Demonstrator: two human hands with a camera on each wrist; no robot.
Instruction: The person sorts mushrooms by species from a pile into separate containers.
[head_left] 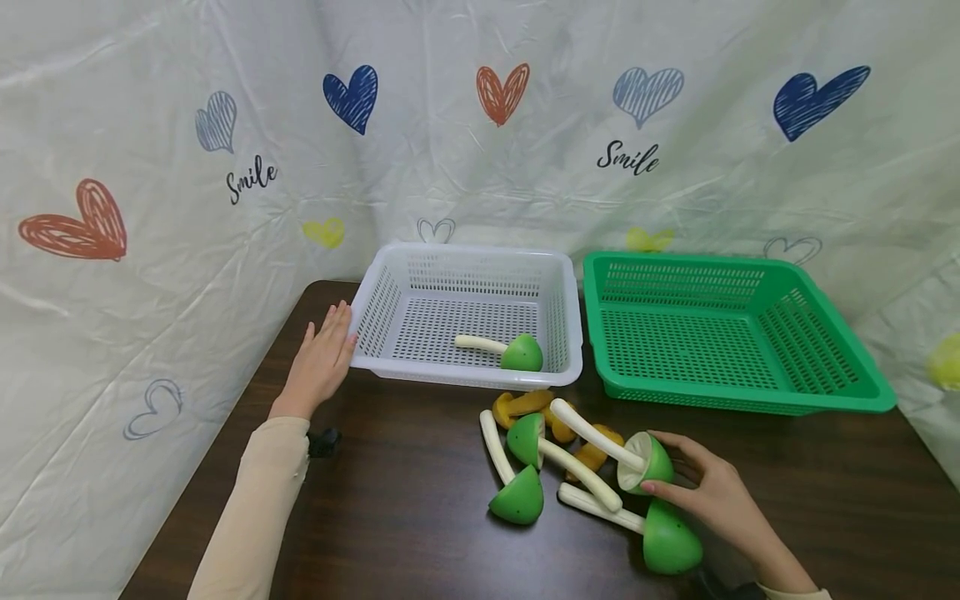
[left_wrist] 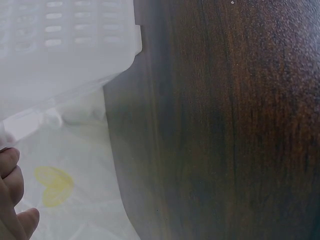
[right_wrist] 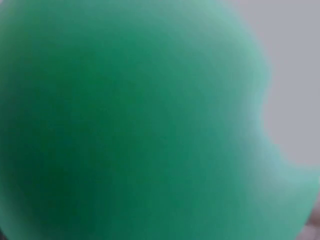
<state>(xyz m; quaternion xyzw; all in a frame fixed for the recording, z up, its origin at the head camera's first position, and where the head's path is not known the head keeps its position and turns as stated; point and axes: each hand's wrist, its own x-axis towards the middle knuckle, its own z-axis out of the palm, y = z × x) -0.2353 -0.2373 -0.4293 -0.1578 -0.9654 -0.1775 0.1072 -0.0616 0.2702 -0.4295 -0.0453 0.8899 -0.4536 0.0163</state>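
At the lower right of the frame, the right hand pinches the green cap of a mushroom between thumb and fingers, its pale stem pointing up and left over some yellow mushrooms; whether it is off the counter I cannot tell. Left of centre, the left hand lies with fingers nearly straight against the white basket, gripping nothing. That basket holds one green mushroom. The step in hand looks like a pick-up; the next move seems to call for a steady pinch and a lift clear of the neighbouring stems.
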